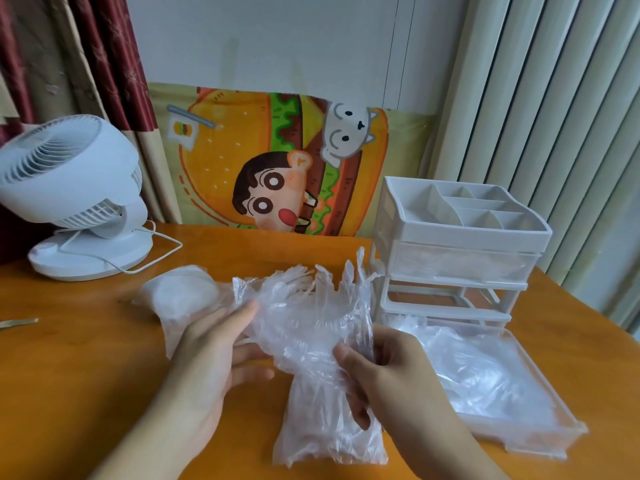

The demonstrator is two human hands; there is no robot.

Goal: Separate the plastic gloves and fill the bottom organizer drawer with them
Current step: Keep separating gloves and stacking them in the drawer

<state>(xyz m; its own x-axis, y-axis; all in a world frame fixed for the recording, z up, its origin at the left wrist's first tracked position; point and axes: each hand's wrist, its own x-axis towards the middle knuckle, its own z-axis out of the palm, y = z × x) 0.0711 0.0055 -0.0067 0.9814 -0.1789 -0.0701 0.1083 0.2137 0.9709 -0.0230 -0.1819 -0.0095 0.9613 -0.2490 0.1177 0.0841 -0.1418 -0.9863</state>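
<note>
**Hands parting a clump of plastic gloves**

The right hand (pixel 384 372) pinched the bunch of plastic gloves (pixel 311 341) above the tabletop (pixel 86 358); the left hand (pixel 211 355) gripped its other side with loosely curled fingers. Just right, the pulled-out drawer (pixel 540 441) held gloves before the organizer (pixel 460 237).

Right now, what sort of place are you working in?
Probably a home room, at a desk against the wall: an orange wooden table carries a white desk fan and a small drawer organizer, with curtains and a cartoon burger cloth behind.
</note>
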